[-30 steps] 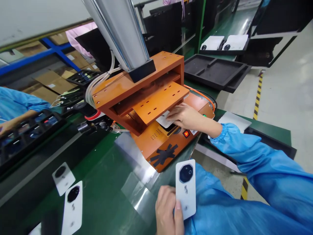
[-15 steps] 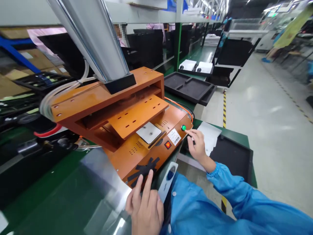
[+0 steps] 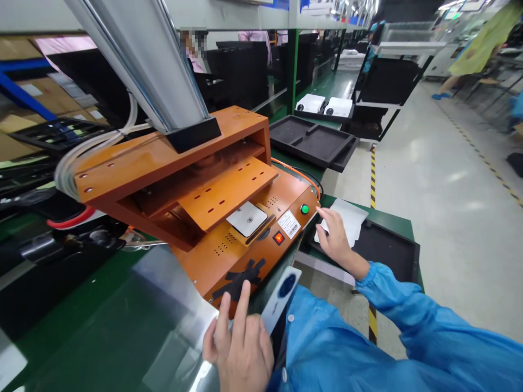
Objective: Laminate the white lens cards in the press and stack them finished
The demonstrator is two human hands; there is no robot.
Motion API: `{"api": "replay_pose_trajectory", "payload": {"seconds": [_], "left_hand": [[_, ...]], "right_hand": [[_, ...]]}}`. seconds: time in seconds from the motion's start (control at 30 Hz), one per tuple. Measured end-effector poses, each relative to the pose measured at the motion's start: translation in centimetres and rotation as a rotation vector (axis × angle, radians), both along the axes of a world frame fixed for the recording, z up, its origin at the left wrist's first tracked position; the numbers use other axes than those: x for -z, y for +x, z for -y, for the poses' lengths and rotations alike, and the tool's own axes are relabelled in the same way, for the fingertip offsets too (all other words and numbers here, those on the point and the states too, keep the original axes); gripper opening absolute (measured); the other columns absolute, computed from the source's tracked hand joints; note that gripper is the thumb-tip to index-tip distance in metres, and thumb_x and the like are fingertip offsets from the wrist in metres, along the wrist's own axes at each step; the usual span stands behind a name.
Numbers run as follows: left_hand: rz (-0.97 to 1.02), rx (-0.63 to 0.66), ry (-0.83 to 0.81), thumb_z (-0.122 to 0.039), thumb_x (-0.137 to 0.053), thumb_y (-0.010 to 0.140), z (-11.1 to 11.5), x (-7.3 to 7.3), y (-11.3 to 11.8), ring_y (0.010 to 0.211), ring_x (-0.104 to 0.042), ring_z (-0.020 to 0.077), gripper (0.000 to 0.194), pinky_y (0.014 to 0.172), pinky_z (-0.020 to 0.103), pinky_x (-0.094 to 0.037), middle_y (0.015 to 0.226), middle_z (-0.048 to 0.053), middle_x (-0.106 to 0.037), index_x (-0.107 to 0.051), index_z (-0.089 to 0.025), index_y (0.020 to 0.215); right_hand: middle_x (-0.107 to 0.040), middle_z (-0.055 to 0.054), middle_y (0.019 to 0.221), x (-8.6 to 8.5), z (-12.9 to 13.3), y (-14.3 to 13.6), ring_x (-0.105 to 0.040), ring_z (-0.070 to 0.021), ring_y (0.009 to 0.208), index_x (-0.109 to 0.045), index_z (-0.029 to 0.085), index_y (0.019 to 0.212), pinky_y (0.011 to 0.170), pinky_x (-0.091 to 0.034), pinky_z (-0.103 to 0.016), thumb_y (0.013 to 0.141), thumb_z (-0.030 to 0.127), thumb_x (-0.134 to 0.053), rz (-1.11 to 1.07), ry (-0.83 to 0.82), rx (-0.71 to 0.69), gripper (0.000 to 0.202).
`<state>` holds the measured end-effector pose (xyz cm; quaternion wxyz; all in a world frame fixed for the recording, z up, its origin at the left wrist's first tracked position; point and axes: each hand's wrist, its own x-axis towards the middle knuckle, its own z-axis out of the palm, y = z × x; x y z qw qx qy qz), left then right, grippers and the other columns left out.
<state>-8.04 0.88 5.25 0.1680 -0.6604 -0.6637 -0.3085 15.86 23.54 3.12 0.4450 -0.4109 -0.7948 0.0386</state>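
An orange press machine (image 3: pixel 196 218) stands on the green bench, with a white plate (image 3: pixel 248 219) lying on its bed under the raised orange pressing plate (image 3: pixel 229 193). On its sloped front are a green button (image 3: pixel 304 209), a lit red switch (image 3: pixel 278 237) and crossed black tape (image 3: pixel 241 280). My left hand (image 3: pixel 243 348) has two fingers stretched toward the tape and holds nothing. My right hand (image 3: pixel 335 234) is just right of the green button, apart from it, with fingers spread and nothing in them.
Black trays (image 3: pixel 312 140) sit behind the machine. To the right, white sheets (image 3: pixel 347 218) lie by another black tray (image 3: pixel 388 250). A silver cylinder (image 3: pixel 141 60) rises above the press. A white strip with a dark oval (image 3: pixel 281 296) is near my body. Other people are farther off.
My right hand has drawn back from the green button, to the right. My left hand remains by the black tape. The view has shifted slightly.
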Motion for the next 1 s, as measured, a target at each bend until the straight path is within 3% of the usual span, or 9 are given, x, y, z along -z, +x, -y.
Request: {"api": "replay_pose_trajectory", "payload": {"seconds": [0.17, 0.23, 0.3, 0.4, 0.43, 0.57, 0.67, 0.77, 1.0], "left_hand": [[0.324, 0.035, -0.031, -0.017, -0.046, 0.092, 1.4, 0.3, 3.2, 0.12, -0.055, 0.0303, 0.014, 0.101, 0.052, -0.033, 0.12, 0.012, -0.07, -0.058, -0.023, 0.089], [0.405, 0.055, -0.135, -0.015, -0.044, 0.095, 1.4, 0.9, 4.8, 0.119, -0.055, 0.029, 0.018, 0.102, 0.05, -0.035, 0.117, 0.011, -0.07, -0.061, -0.023, 0.097], [0.43, 0.094, -0.238, -0.018, -0.045, 0.098, 1.3, 1.6, 5.9, 0.124, -0.054, 0.0292, 0.023, 0.103, 0.05, -0.037, 0.127, 0.012, -0.067, -0.063, -0.022, 0.111], [0.386, 0.202, -0.316, -0.026, -0.05, 0.099, 1.9, 2.6, 5.7, 0.131, -0.053, 0.0294, 0.042, 0.104, 0.047, -0.043, 0.144, 0.016, -0.058, -0.054, -0.019, 0.141], [0.372, 0.237, -0.315, -0.026, -0.052, 0.099, 2.4, 2.8, 5.3, 0.13, -0.054, 0.0282, 0.046, 0.103, 0.045, -0.045, 0.145, 0.016, -0.058, -0.051, -0.019, 0.145], [0.371, 0.3, -0.232, -0.017, -0.055, 0.097, 5.3, 3.8, 3.0, 0.116, -0.063, 0.0225, 0.031, 0.096, 0.036, -0.05, 0.127, 0.009, -0.07, -0.066, -0.024, 0.125], [0.356, 0.249, -0.144, -0.008, -0.06, 0.091, 7.4, 4.2, 2.0, 0.109, -0.066, 0.0222, 0.032, 0.094, 0.036, -0.051, 0.116, 0.007, -0.073, -0.07, -0.024, 0.117], [0.296, 0.077, -0.103, -0.005, -0.063, 0.088, 9.4, 4.0, 1.0, 0.109, -0.066, 0.0234, 0.035, 0.094, 0.038, -0.05, 0.116, 0.008, -0.073, -0.07, -0.025, 0.116], [0.186, -0.426, -0.301, -0.021, -0.065, 0.092, 12.9, 3.1, -1.4, 0.135, -0.051, 0.0345, 0.049, 0.108, 0.052, -0.039, 0.142, 0.014, -0.061, -0.058, -0.023, 0.14]], "right_hand": [[-0.072, -0.011, 0.113, 1.6, 10.5, 0.0, -0.074, -0.0242, 0.093, -0.049, 0.025, 0.143, 0.074, -0.061, -0.034, 0.089, 0.041, -0.071, -0.058, -0.599, -0.68, 0.06], [-0.076, -0.009, 0.11, 3.1, 14.2, -0.6, -0.076, -0.0264, 0.088, -0.046, 0.03, 0.146, 0.065, -0.061, -0.033, 0.081, 0.038, -0.081, -0.048, -0.681, -0.67, 0.074], [-0.078, -0.007, 0.105, 4.6, 15.4, -0.6, -0.077, -0.0268, 0.082, -0.043, 0.033, 0.148, 0.06, -0.061, -0.034, 0.086, 0.031, -0.074, -0.07, -0.678, -0.515, 0.069], [-0.078, -0.009, 0.101, 6.5, 11.6, 2.5, -0.076, -0.0244, 0.075, -0.047, 0.024, 0.145, 0.064, -0.061, -0.035, 0.101, 0.031, -0.05, -0.046, -0.661, -0.213, 0.045], [-0.078, -0.007, 0.094, 7.0, 9.2, 4.3, -0.075, -0.022, 0.072, -0.057, 0.022, 0.134, 0.065, -0.061, -0.033, 0.102, 0.037, -0.046, 0.033, -0.609, 0.006, 0.037], [-0.077, -0.016, 0.11, 9.1, -0.4, 11.1, -0.074, -0.0296, 0.095, -0.071, 0.017, 0.111, 0.087, -0.059, -0.042, 0.096, 0.043, -0.051, 0.17, -0.579, 0.29, 0.036], [-0.078, -0.011, 0.105, 11.3, -4.0, 13.5, -0.073, -0.028, 0.094, -0.074, 0.021, 0.105, 0.087, -0.058, -0.039, 0.09, 0.04, -0.058, 0.281, -0.618, 0.324, 0.029], [-0.078, -0.01, 0.105, 13.3, -4.4, 13.9, -0.073, -0.0275, 0.094, -0.075, 0.021, 0.103, 0.085, -0.057, -0.038, 0.087, 0.039, -0.059, 0.375, -0.634, 0.305, 0.029], [-0.069, -0.029, 0.112, 15.2, -4.6, 13.9, -0.064, -0.0424, 0.111, -0.073, 0.012, 0.111, 0.092, -0.047, -0.056, 0.091, 0.052, -0.054, 0.48, -0.525, 0.23, 0.049]]}}
